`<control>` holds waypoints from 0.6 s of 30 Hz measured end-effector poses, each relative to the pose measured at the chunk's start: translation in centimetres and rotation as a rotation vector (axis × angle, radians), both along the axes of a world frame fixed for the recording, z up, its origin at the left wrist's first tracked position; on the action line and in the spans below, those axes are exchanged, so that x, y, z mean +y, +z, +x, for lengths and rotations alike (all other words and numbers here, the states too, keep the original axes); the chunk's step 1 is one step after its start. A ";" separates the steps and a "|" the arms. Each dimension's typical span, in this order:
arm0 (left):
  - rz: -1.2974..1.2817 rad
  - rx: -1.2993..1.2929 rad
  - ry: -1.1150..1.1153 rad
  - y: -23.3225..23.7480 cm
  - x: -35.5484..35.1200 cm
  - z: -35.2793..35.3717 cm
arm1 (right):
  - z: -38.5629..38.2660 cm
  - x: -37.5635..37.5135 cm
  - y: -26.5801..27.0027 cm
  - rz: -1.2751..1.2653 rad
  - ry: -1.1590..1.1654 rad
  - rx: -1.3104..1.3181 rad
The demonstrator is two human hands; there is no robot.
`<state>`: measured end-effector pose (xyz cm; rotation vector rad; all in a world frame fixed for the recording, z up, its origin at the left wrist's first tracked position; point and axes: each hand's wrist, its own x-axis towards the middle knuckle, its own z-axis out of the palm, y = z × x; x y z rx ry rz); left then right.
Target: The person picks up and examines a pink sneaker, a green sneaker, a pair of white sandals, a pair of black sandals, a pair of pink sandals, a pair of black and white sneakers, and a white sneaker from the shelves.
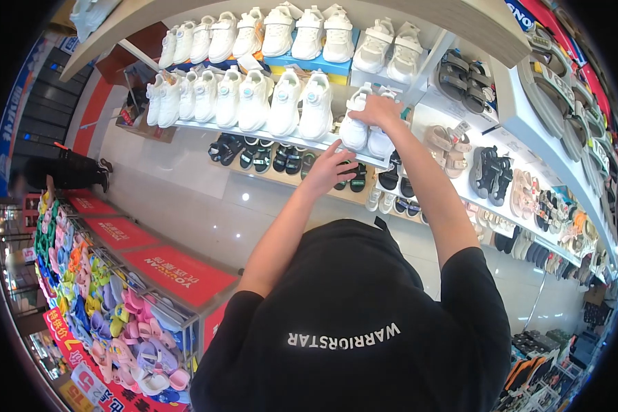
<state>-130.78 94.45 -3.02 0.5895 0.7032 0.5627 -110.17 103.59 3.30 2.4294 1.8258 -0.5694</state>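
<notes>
With the white sneaker pair at the right end of the middle shelf gripped from above by the right hand and the open left hand laid at the shelf edge, alignment is judged in progress; steady sideways support is required next.

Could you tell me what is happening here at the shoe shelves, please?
A person in a black top reaches to a wall shelf lined with white sneakers. The right hand lies over the end pair; the left hand is just below, fingers at the shelf edge. Sandals fill the shelves alongside.
</notes>
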 end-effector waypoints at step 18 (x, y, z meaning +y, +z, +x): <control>-0.066 0.059 0.076 -1.2 -3.1 -2.0 | 0.1 -0.7 0.0 0.112 0.085 -0.022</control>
